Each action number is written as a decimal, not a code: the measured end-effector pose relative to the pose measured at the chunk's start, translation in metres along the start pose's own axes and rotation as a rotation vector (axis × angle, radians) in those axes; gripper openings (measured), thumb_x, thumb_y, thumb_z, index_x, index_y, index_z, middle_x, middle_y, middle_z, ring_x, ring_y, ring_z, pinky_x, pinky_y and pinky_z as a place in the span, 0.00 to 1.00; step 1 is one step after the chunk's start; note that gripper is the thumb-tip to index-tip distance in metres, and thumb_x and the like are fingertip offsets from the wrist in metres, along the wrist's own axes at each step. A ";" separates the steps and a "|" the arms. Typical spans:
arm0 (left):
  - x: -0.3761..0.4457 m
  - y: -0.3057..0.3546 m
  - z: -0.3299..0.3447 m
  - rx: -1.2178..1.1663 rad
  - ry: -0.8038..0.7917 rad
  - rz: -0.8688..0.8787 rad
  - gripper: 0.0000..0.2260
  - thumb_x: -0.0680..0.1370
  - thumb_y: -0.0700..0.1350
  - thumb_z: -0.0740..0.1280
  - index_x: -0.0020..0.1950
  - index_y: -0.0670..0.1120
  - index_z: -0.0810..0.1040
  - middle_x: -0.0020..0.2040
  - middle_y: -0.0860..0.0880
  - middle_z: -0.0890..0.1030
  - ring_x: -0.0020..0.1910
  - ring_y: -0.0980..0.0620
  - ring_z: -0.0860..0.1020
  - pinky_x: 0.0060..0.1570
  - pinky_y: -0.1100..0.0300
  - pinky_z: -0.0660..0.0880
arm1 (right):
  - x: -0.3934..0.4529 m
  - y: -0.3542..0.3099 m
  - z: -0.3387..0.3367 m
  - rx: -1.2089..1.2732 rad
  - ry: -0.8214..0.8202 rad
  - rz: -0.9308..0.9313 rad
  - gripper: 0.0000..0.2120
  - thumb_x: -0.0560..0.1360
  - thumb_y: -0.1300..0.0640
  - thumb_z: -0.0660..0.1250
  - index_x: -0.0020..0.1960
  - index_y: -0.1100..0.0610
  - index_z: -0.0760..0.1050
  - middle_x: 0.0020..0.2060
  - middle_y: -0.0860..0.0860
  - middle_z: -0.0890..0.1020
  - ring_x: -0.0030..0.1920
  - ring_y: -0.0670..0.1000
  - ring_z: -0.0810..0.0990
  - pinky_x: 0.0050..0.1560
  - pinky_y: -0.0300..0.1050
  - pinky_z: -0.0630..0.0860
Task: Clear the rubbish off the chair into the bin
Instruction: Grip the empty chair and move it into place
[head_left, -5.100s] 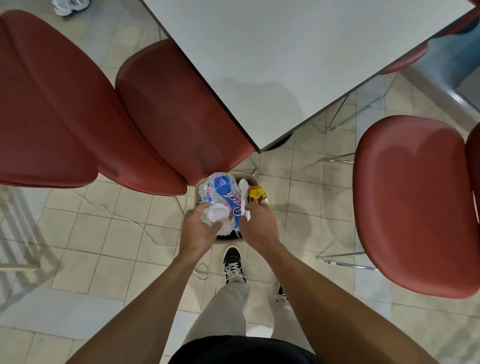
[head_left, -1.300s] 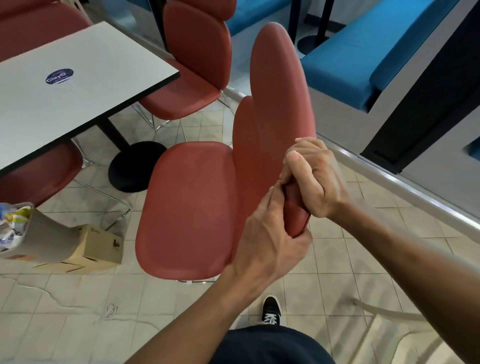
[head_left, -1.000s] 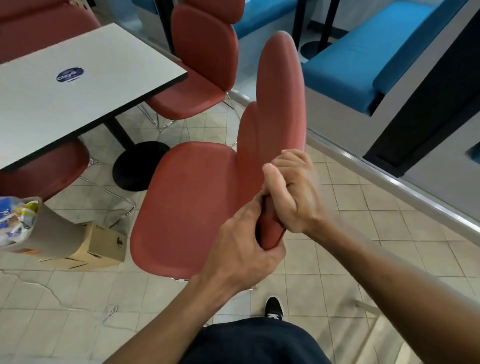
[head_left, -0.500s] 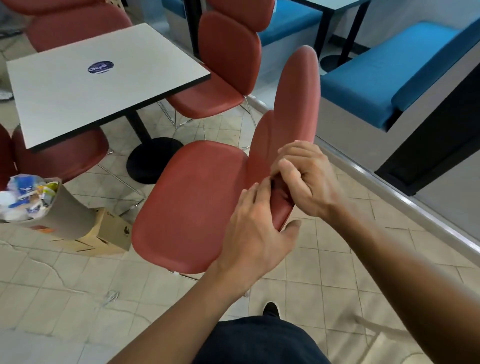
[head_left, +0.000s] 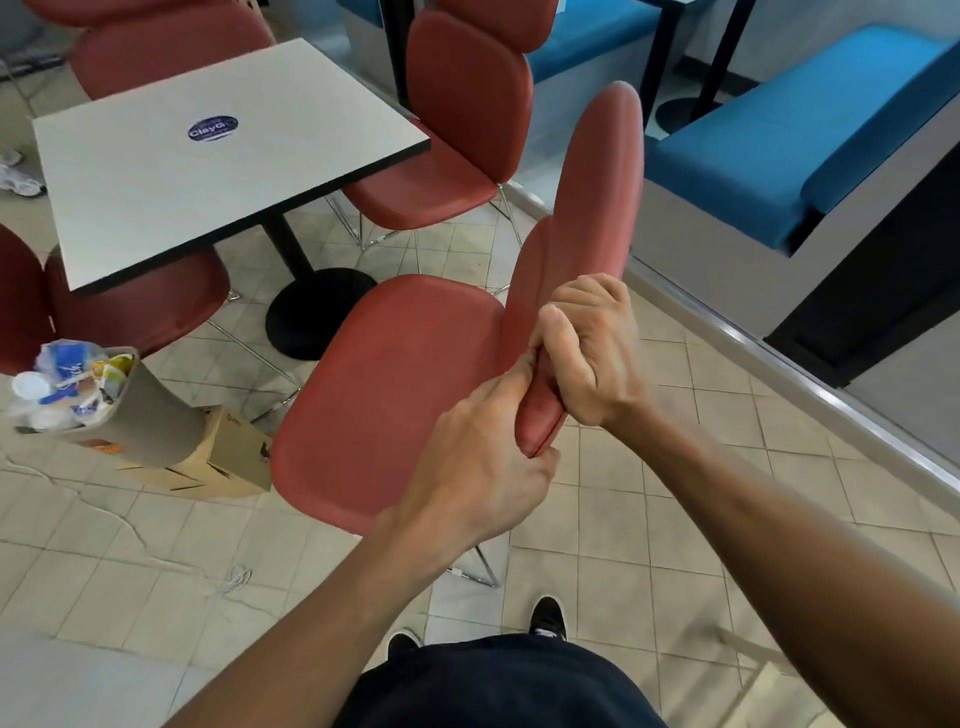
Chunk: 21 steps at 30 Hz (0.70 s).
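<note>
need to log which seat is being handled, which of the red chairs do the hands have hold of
The nearest red chair, sideways to the camera: the left hand and right hand both grip its backrest's lower edge. The other red chairs, by the table, go untouched.

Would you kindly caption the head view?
Both hands, left hand and right hand, grip the red padded chair backrest's edge.

Both hands (head_left: 530, 415) around chair (head_left: 395, 384) backrest
</note>
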<state>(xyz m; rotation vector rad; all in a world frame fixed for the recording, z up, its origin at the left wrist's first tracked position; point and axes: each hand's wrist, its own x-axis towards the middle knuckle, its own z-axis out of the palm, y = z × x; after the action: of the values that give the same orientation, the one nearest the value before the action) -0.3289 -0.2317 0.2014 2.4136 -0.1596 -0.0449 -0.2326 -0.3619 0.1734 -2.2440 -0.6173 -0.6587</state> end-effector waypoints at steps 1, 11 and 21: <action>-0.003 -0.003 -0.003 0.004 -0.006 0.001 0.31 0.73 0.52 0.69 0.73 0.59 0.60 0.57 0.59 0.77 0.52 0.59 0.77 0.49 0.68 0.73 | -0.001 -0.004 0.002 0.000 0.009 0.003 0.25 0.78 0.52 0.47 0.27 0.59 0.71 0.26 0.50 0.75 0.36 0.52 0.75 0.55 0.53 0.67; -0.035 -0.046 -0.045 0.025 -0.084 -0.026 0.26 0.72 0.56 0.71 0.67 0.60 0.67 0.52 0.63 0.77 0.49 0.62 0.77 0.47 0.69 0.74 | -0.017 -0.062 0.037 -0.026 0.135 -0.029 0.18 0.77 0.52 0.53 0.28 0.47 0.61 0.24 0.44 0.71 0.34 0.46 0.73 0.51 0.50 0.69; -0.058 -0.078 -0.095 -0.008 -0.170 -0.120 0.26 0.70 0.50 0.73 0.62 0.67 0.67 0.46 0.64 0.78 0.45 0.63 0.77 0.40 0.67 0.76 | -0.018 -0.115 0.071 -0.177 0.055 0.051 0.27 0.79 0.44 0.49 0.26 0.53 0.71 0.26 0.46 0.74 0.37 0.49 0.75 0.54 0.46 0.63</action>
<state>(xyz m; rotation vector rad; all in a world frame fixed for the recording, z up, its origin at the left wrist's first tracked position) -0.3716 -0.1041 0.2205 2.4081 -0.0925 -0.3056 -0.2958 -0.2403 0.1747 -2.3875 -0.4901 -0.7728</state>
